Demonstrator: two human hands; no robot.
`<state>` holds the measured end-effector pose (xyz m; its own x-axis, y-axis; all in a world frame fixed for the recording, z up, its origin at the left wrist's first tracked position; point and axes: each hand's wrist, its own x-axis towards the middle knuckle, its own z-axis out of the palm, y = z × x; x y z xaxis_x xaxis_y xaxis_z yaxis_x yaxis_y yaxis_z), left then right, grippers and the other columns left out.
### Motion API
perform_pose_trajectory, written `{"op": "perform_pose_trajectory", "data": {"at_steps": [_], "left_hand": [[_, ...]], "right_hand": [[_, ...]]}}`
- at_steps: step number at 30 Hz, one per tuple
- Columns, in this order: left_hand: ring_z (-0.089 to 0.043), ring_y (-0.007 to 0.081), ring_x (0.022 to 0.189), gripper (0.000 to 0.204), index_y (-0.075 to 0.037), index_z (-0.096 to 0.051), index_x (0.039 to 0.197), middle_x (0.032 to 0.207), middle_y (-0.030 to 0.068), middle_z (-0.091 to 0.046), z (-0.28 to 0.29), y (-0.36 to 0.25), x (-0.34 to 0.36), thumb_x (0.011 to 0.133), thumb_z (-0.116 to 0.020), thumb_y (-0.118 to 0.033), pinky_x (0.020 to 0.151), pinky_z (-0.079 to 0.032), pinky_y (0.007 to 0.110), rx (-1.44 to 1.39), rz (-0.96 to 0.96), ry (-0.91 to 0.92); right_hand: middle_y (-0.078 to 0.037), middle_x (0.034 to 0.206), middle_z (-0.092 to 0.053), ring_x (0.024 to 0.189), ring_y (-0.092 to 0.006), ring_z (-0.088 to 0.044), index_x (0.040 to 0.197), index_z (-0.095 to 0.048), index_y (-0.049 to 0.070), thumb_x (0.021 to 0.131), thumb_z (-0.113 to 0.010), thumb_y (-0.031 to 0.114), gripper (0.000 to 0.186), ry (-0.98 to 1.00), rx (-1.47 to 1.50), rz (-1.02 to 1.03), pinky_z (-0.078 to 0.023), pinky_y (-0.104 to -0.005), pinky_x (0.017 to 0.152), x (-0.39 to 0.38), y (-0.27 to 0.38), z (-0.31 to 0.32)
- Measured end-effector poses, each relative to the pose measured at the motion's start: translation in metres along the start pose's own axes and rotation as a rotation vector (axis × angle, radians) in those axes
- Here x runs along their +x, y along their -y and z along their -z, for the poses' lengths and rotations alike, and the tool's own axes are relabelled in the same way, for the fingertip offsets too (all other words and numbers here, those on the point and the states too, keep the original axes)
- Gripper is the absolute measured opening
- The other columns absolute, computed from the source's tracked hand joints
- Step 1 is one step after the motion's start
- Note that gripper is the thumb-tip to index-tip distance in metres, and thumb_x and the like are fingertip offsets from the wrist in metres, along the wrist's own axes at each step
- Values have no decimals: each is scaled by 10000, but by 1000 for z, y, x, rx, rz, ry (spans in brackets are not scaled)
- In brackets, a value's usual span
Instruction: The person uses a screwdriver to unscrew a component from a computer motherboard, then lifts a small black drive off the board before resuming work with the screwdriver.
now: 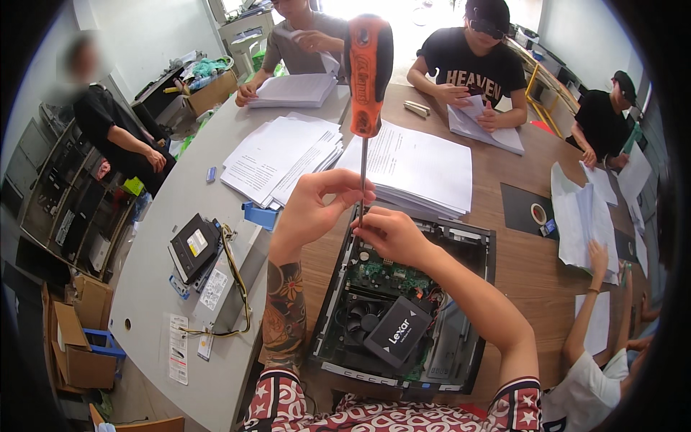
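Observation:
An orange and black screwdriver (368,75) stands upright, handle on top, over the far left corner of an open computer case (403,373). The fingers of my left hand (320,205) are closed round its thin metal shaft. My right hand (396,236) pinches at the shaft's lower end; whatever lies between those fingertips is too small to make out. Below, in the case, are a green circuit board (381,272), a black fan (362,318) and a flat black solid-state drive (398,331) lying at a slant beside the fan. The screwdriver's tip is hidden by my fingers.
Left of the case lie an optical drive (194,248) and a metal power supply (223,284) with cables. Paper stacks (425,165) stand just beyond the case. Several people sit round the table handling papers; another stands at the left. A tape roll (538,213) lies at the right.

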<state>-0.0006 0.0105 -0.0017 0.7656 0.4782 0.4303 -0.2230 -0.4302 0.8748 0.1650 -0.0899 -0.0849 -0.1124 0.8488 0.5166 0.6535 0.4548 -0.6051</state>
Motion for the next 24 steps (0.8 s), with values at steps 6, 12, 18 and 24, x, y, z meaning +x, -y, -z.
{"op": "perform_pose_trajectory", "data": {"at_steps": [6,12,18,24], "left_hand": [[-701,155,905,158,30,-698,1014,917,86,-725,0,-1,0,887,-612,65,839,-550,285,9,5,-10],[-703,191,932,140,57,-680,1018,957,114,-718,1,-4,0,893,-621,74,868,-548,310,8,24,3],[-704,192,936,137,55,-679,1010,955,111,-717,1,-6,-1,885,-628,78,868,-552,311,15,31,-9],[-705,195,937,138,56,-677,1006,959,113,-714,1,-5,0,876,-636,79,875,-555,314,15,29,-10]], "right_hand": [[-89,817,-633,650,-226,-631,958,-698,35,881,-715,114,111,10,0,-27,-499,-334,583,0,-1,0],[-87,818,-638,655,-216,-635,982,-701,37,884,-709,110,122,13,-23,-13,-500,-328,581,-1,-3,-1],[-98,818,-633,687,-290,-635,920,-687,54,892,-696,187,136,16,22,-51,-498,-392,610,0,0,-2],[-99,820,-633,683,-288,-633,924,-688,52,894,-693,186,137,20,7,-49,-497,-390,609,-1,-1,-1]]}}
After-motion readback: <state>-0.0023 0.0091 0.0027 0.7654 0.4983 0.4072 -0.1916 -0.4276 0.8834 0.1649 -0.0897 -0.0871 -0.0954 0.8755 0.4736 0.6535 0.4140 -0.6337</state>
